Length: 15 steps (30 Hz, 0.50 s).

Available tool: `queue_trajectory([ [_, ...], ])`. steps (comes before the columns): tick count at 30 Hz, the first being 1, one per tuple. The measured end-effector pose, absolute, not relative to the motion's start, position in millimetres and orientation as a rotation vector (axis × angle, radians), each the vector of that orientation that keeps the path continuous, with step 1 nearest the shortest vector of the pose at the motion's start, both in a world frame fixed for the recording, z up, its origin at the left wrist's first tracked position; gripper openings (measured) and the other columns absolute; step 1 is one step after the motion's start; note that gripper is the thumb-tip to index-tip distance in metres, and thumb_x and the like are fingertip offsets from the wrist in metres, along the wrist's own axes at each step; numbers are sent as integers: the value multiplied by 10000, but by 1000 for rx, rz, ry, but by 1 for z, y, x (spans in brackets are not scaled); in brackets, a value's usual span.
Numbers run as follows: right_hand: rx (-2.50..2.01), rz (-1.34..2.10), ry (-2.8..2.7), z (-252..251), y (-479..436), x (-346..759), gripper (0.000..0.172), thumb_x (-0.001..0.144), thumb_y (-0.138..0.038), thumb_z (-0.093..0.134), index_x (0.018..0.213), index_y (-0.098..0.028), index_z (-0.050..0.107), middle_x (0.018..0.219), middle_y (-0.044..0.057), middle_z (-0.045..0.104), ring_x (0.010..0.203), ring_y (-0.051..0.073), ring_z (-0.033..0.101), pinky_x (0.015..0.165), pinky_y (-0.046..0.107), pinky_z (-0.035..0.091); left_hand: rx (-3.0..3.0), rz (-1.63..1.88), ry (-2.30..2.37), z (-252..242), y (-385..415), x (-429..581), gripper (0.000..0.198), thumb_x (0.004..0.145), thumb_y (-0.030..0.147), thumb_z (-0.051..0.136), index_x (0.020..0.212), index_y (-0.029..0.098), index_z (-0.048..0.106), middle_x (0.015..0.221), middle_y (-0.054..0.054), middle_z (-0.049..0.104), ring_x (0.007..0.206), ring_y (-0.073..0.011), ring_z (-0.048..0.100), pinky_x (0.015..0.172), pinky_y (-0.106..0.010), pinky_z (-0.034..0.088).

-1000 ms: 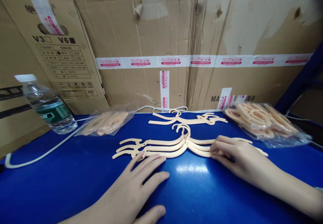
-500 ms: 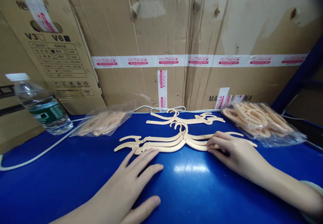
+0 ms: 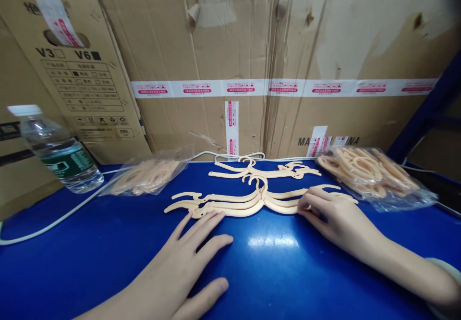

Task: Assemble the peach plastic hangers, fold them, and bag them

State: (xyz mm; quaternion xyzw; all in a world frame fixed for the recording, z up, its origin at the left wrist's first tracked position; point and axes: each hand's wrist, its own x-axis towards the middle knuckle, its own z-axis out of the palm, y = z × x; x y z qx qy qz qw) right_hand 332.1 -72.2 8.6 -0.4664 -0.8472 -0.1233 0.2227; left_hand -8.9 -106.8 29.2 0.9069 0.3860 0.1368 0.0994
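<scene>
We spread our left grip [image 3: 183, 262] wide against the beige folding hangers [image 3: 237, 212] on the blue surface [image 3: 273, 276]; our right grip [image 3: 333, 219] pinched their right-hand side.

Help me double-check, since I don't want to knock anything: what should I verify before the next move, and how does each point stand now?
1. Left hand at the front hangers: ok, fingertips at the nearest one's left arm.
2. Right hand at them too: ok, thumb and fingers closed at the right arms.
3. Right-hand grip firm: cannot tell, the fingers hide it.
4. Rear hangers away from both hands: ok, they lie beyond the front group.
5. Bottle upright and capped: ok, standing at the far left.
6. Right-hand bag sealed: cannot tell.
</scene>
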Motion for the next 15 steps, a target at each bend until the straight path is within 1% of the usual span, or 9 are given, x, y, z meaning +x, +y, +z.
queue_trajectory([
  [3, -1277, -380, -2340, 8, -71, 333, 197, 935, -177, 463, 797, -200, 601, 736, 30, 617, 595, 164, 602, 545, 263, 448, 2688, 339, 1161, 30, -107, -8, 460, 919, 410, 562, 1369, 313, 559, 1557, -90, 358, 1411, -405, 336, 1096, -663, 266],
  [9, -1283, -349, -2397, 9, -74, 333, 231, 968, -185, 440, 879, -195, 653, 851, 64, 664, 732, 199, 650, 656, 305, 500, 2709, 319, 1163, 29, -107, -7, 476, 921, 408, 556, 1384, 300, 546, 1560, -95, 337, 1409, -414, 331, 1090, -662, 279],
  [13, -1293, -316, -2417, 8, -78, 331, 271, 985, -190, 413, 894, -186, 668, 846, 72, 659, 720, 200, 642, 651, 314, 505, 2770, 276, 1155, 28, -107, -9, 520, 927, 424, 543, 1427, 286, 498, 1560, -102, 319, 1402, -417, 335, 1077, -654, 306],
  [15, -1283, -314, -2432, 8, -81, 328, 279, 986, -189, 404, 904, -181, 671, 832, 75, 662, 720, 211, 642, 648, 328, 513, 2809, 252, 1167, 29, -107, -9, 545, 928, 441, 543, 1448, 299, 466, 1559, -95, 319, 1396, -413, 346, 1065, -650, 328],
])
